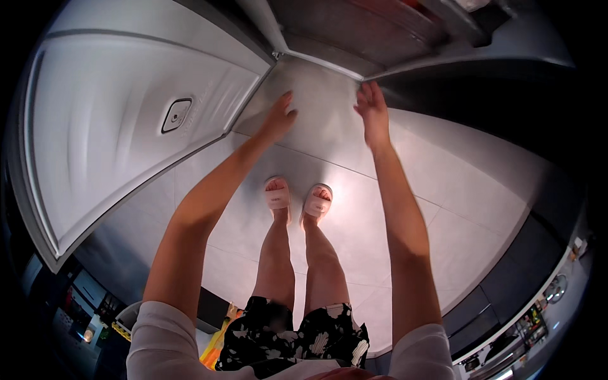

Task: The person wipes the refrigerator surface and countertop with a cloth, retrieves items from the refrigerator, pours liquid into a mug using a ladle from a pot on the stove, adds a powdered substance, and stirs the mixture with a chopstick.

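My left hand [281,116] reaches forward over the tiled floor with its fingers apart and nothing in it. To its left stands a white inner door panel [109,104] of what looks like a refrigerator, swung wide, with a small square fitting [176,115] on it. My right hand [373,107] is raised with bent fingers near the lower corner of the appliance's opening; whether the fingertips touch the edge cannot be told. It holds nothing. Inside the appliance, at the top of the view, are blurred drawers or shelves [351,28].
My feet in pale slide sandals [317,204] stand on grey floor tiles [351,247]. A dark panel [456,90] extends at the right. Dark cabinets [503,275] with a counter of kitchen things curve along the lower right. An orange and yellow bag or cloth [216,346] lies at lower left.
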`<action>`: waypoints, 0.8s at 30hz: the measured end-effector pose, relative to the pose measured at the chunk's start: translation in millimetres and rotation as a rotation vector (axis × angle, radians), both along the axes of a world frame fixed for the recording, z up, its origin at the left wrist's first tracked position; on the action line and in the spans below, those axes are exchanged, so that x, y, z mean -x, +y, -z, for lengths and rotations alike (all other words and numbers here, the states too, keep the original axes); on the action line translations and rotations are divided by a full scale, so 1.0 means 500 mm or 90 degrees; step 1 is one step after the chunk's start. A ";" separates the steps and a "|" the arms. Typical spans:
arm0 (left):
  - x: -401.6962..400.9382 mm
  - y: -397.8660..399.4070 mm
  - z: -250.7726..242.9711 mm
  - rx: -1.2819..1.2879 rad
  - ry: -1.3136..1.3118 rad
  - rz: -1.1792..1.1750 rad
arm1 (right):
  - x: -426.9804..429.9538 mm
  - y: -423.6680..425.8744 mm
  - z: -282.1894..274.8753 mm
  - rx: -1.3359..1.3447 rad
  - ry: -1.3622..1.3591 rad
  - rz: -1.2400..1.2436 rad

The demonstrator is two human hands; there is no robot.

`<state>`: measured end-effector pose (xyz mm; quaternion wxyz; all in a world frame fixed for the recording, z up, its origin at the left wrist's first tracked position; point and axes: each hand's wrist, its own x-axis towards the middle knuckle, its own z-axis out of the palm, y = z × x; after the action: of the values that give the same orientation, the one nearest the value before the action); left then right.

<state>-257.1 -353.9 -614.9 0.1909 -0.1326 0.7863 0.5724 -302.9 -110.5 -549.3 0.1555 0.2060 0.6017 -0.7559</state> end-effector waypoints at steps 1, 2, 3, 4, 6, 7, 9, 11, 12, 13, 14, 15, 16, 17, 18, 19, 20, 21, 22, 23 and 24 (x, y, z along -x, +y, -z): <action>-0.038 -0.018 -0.015 0.029 0.024 0.003 | -0.041 0.012 -0.040 -0.061 0.024 0.003; -0.072 -0.028 -0.043 0.056 0.052 0.005 | -0.079 0.037 -0.079 -0.107 0.058 -0.003; -0.093 -0.014 -0.096 0.033 0.024 -0.029 | -0.115 0.077 -0.121 -0.162 0.092 -0.009; -0.103 -0.007 -0.174 0.013 -0.003 -0.061 | -0.149 0.107 -0.165 -0.189 0.095 0.015; -0.127 -0.046 -0.357 0.211 0.178 -0.002 | -0.208 0.123 -0.249 -0.201 0.071 0.067; -0.135 -0.078 -0.434 0.299 0.281 0.008 | -0.233 0.123 -0.277 -0.183 0.053 0.099; -0.142 -0.096 -0.581 0.452 0.426 -0.002 | -0.273 0.142 -0.334 -0.190 0.001 0.151; -0.134 -0.122 -0.746 0.607 0.538 -0.055 | -0.299 0.146 -0.381 -0.168 -0.023 0.172; -0.131 -0.142 -0.813 0.677 0.605 -0.092 | -0.315 0.141 -0.401 -0.162 -0.023 0.169; -0.127 -0.158 -0.884 0.727 0.615 -0.155 | -0.325 0.122 -0.426 -0.160 -0.017 0.150; -0.122 -0.164 -0.929 0.760 0.623 -0.220 | -0.329 0.116 -0.463 -0.160 -0.024 0.144; -0.117 -0.180 -0.952 0.819 0.570 -0.261 | -0.336 0.113 -0.497 -0.136 -0.012 0.145; -0.119 -0.217 -0.975 0.887 0.516 -0.302 | -0.341 0.100 -0.524 -0.100 0.001 0.143; -0.133 -0.281 -0.967 1.018 0.351 -0.316 | -0.342 0.076 -0.555 -0.072 -0.001 0.146; -0.137 -0.286 -0.976 1.012 0.373 -0.320 | -0.340 0.065 -0.588 -0.051 -0.005 0.149; -0.135 -0.281 -0.983 1.045 0.316 -0.289 | -0.340 0.060 -0.612 -0.030 -0.004 0.157; -0.136 -0.281 -0.998 1.085 0.256 -0.258 | -0.340 0.050 -0.641 -0.008 -0.016 0.152; -0.130 -0.278 -1.004 1.072 0.286 -0.261 | -0.341 0.054 -0.659 0.001 -0.017 0.148; -0.124 -0.281 -1.018 1.030 0.233 -0.250 | -0.340 0.054 -0.675 0.015 -0.019 0.143; -0.123 -0.280 -1.028 0.985 0.181 -0.233 | -0.340 0.059 -0.699 0.022 -0.019 0.138; -0.125 -0.279 -1.043 0.955 0.190 -0.201 | -0.337 0.053 -0.724 0.022 -0.023 0.145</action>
<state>-194.7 -493.4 -93.3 -0.1416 -0.2580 0.9524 -0.0802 -134.6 -84.0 -187.1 0.0830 0.2834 0.5583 -0.7753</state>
